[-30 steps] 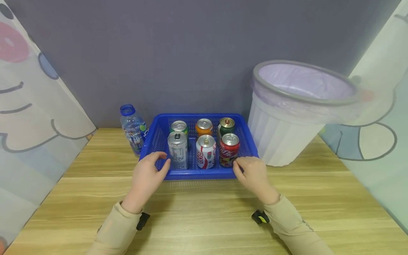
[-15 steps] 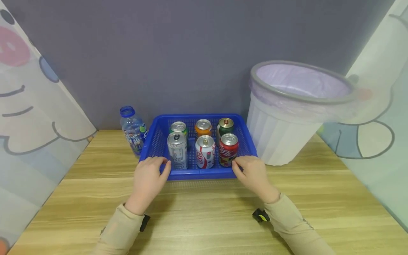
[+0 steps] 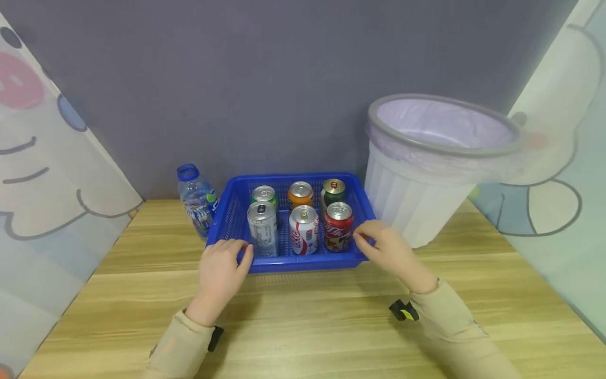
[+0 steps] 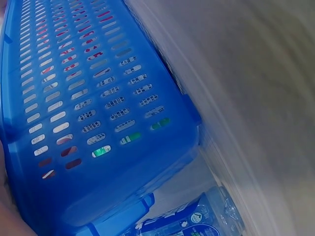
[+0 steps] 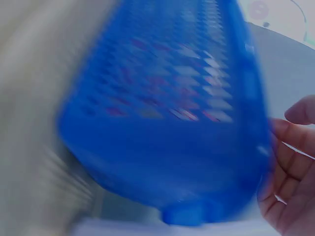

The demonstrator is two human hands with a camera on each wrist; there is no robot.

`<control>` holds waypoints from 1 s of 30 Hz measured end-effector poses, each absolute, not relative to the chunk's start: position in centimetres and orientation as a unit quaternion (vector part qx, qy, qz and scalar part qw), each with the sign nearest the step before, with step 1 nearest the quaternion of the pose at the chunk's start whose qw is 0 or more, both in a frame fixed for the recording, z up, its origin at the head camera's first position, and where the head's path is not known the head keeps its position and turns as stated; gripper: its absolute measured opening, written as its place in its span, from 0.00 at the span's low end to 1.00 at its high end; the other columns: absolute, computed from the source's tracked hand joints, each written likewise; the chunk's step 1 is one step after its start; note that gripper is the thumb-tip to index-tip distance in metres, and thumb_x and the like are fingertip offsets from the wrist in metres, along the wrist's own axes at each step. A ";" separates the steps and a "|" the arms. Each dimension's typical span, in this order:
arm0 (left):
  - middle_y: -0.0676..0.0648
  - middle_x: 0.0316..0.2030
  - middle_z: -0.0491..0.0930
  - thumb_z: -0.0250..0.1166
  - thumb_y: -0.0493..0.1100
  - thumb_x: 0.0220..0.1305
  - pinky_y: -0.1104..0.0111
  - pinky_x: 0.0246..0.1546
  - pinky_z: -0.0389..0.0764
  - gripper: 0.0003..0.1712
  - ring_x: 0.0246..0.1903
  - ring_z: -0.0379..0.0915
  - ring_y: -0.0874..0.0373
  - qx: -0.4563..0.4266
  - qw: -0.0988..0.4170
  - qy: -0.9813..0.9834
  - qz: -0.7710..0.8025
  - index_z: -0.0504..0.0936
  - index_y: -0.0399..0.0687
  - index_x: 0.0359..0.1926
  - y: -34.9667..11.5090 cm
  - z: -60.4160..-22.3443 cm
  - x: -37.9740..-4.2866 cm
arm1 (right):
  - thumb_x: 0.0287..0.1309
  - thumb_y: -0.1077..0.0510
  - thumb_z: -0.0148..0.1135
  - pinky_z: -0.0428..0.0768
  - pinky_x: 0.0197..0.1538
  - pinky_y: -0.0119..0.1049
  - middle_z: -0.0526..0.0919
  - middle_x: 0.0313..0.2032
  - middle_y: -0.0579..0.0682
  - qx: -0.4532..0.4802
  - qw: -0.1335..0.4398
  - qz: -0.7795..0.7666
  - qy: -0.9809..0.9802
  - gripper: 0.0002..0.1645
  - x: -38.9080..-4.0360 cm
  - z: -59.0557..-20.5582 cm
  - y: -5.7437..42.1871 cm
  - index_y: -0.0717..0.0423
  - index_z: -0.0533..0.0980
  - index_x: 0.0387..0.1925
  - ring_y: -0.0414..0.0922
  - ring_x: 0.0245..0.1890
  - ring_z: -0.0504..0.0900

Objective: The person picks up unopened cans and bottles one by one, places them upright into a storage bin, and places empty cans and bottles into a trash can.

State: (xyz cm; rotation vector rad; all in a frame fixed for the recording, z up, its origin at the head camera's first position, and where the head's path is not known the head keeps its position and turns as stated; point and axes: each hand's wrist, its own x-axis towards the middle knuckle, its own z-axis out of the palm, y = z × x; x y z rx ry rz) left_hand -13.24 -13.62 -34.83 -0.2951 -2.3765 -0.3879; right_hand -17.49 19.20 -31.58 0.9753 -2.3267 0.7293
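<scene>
In the head view a blue plastic basket (image 3: pixel 303 263) holds several upright drink cans. Its front row has a silver-white can (image 3: pixel 263 234), a white-and-red can (image 3: pixel 303 234) and a red can (image 3: pixel 338 231). Behind them stand a green can (image 3: pixel 263 193), an orange can (image 3: pixel 300 195) and a dark green can with a gold top (image 3: pixel 334 190). My left hand (image 3: pixel 222 266) grips the basket's front left corner, fingers curled over the rim. At the front right corner, my right hand (image 3: pixel 385 247) holds nothing; its thumb and loosely bent fingers (image 5: pixel 290 162) stand apart in the right wrist view.
A clear plastic bottle (image 3: pixel 196 202) without a cap stands left of the basket. Close on the right is a tall white bin (image 3: pixel 407 205) with a purple liner. A grey wall (image 3: pixel 284 79) rises behind the wooden table (image 3: pixel 303 326).
My right hand has shifted right and slightly off the basket's front right corner. The left hand has closed on the left corner and stayed there. The cans keep their places in the basket.
</scene>
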 end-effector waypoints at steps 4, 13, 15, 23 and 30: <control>0.44 0.24 0.82 0.61 0.43 0.59 0.58 0.28 0.72 0.11 0.26 0.76 0.47 -0.117 0.356 -0.915 -0.147 0.83 0.40 0.26 -13.6 -34.8 -13.2 | 0.50 0.68 0.57 0.79 0.35 0.36 0.81 0.26 0.52 0.381 0.323 0.267 -0.824 0.04 -17.9 -28.3 20.7 0.62 0.78 0.27 0.46 0.28 0.80; 0.44 0.24 0.83 0.61 0.43 0.60 0.58 0.28 0.72 0.12 0.27 0.77 0.48 -0.116 0.353 -0.917 -0.147 0.83 0.40 0.26 -13.6 -34.8 -13.1 | 0.51 0.63 0.53 0.69 0.45 0.34 0.80 0.28 0.62 0.358 0.480 0.267 -0.755 0.10 -18.9 -21.7 23.1 0.68 0.78 0.26 0.57 0.32 0.76; 0.44 0.24 0.83 0.61 0.43 0.59 0.58 0.28 0.72 0.11 0.27 0.77 0.47 -0.117 0.354 -0.916 -0.147 0.83 0.40 0.26 -13.6 -34.8 -13.1 | 0.51 0.62 0.53 0.68 0.44 0.37 0.79 0.27 0.63 0.346 0.502 0.263 -0.747 0.12 -19.2 -20.9 23.5 0.68 0.78 0.26 0.59 0.32 0.75; 0.44 0.24 0.83 0.62 0.42 0.58 0.58 0.28 0.72 0.10 0.26 0.77 0.48 -0.121 0.362 -0.912 -0.152 0.83 0.40 0.26 -13.7 -34.9 -13.2 | 0.54 0.59 0.51 0.67 0.37 0.54 0.77 0.26 0.66 0.277 0.533 0.188 -0.777 0.17 -20.5 -18.7 25.2 0.71 0.77 0.26 0.64 0.30 0.73; 0.45 0.24 0.83 0.62 0.42 0.58 0.59 0.27 0.71 0.10 0.26 0.77 0.48 -0.126 0.368 -0.909 -0.152 0.83 0.40 0.26 -13.7 -34.9 -13.3 | 0.64 0.57 0.46 0.54 0.18 0.40 0.63 0.09 0.54 0.220 0.453 0.074 -0.861 0.24 -20.9 -18.3 26.7 0.60 0.62 0.11 0.49 0.12 0.59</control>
